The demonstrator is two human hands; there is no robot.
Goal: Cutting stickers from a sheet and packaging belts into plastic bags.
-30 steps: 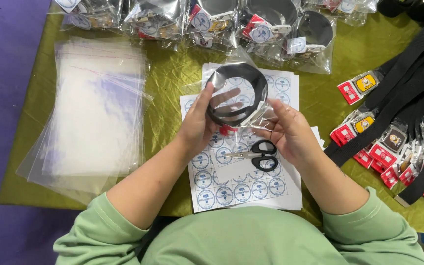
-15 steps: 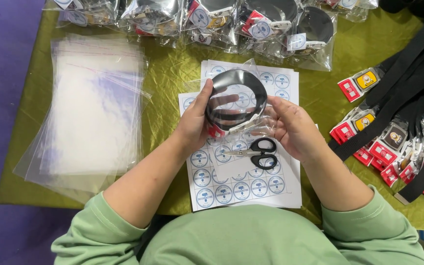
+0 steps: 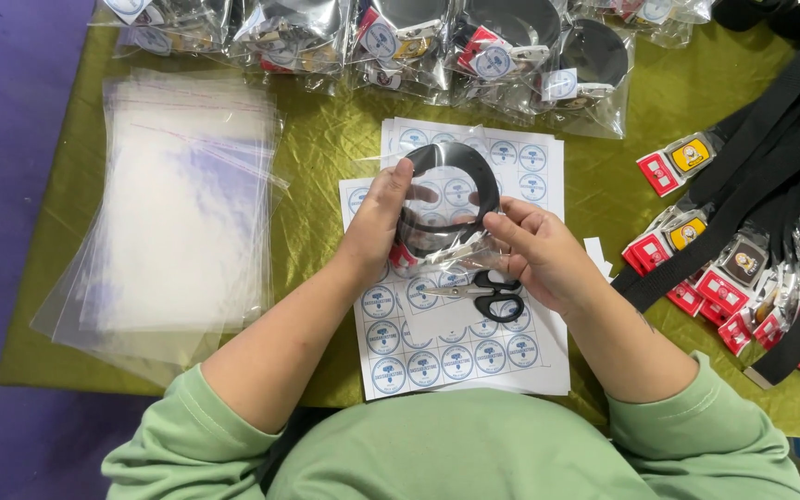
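My left hand (image 3: 380,220) grips a clear plastic bag holding a coiled black strap (image 3: 449,196), thumb up near the coil's top edge. My right hand (image 3: 534,248) pinches the same bag from the right side, over its lower flap. Both hands hover above white sheets of round blue stickers (image 3: 456,356). Small black-handled scissors (image 3: 485,293) lie on the sheets just below my right hand.
A stack of empty clear bags (image 3: 182,199) lies at the left on the green tablecloth (image 3: 321,157). Packed bags with straps (image 3: 456,42) line the far edge. Loose black straps with red and yellow buckles (image 3: 743,241) are heaped at the right.
Both hands have shifted the bagged coil slightly up and turned it; the right fingers now press on the bag's lower flap.
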